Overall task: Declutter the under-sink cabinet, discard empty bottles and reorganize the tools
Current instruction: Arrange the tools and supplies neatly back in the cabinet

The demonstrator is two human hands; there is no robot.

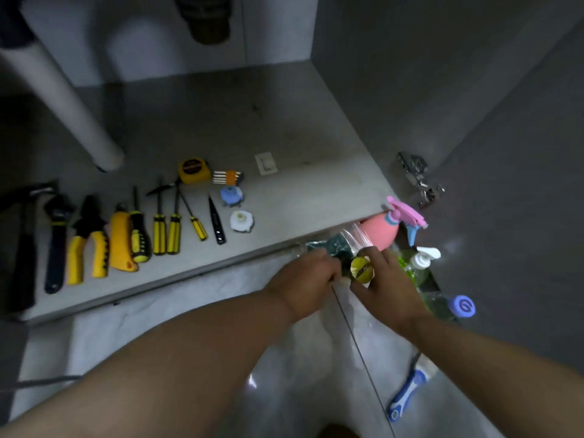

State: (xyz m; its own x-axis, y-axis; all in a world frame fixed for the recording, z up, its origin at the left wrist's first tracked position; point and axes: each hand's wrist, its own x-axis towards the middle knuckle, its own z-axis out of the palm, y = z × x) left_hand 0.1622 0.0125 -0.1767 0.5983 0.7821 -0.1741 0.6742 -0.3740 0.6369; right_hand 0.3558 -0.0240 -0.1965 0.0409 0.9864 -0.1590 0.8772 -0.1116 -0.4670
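Both hands meet at the cabinet's front right edge. My left hand (pixel 305 275) grips a clear plastic bag (pixel 339 245) with dark contents. My right hand (pixel 390 286) pinches a round yellow item (pixel 361 268) at the bag's near end. On the cabinet floor (pixel 284 128) tools lie in a row: hammer (pixel 27 248), wrench (pixel 57 241), pliers (pixel 87 238), utility knife (pixel 121 238), several yellow-handled screwdrivers (pixel 166 232) and a tape measure (pixel 193 170).
A pink spray bottle (pixel 384 230), a green pump bottle (pixel 417 267) and a blue-capped bottle (pixel 455 306) lie on the floor by the open door. A blue brush (pixel 407 390) lies lower right. A white drain pipe (pixel 63 99) slants at left; a door hinge (pixel 418 178) is at right.
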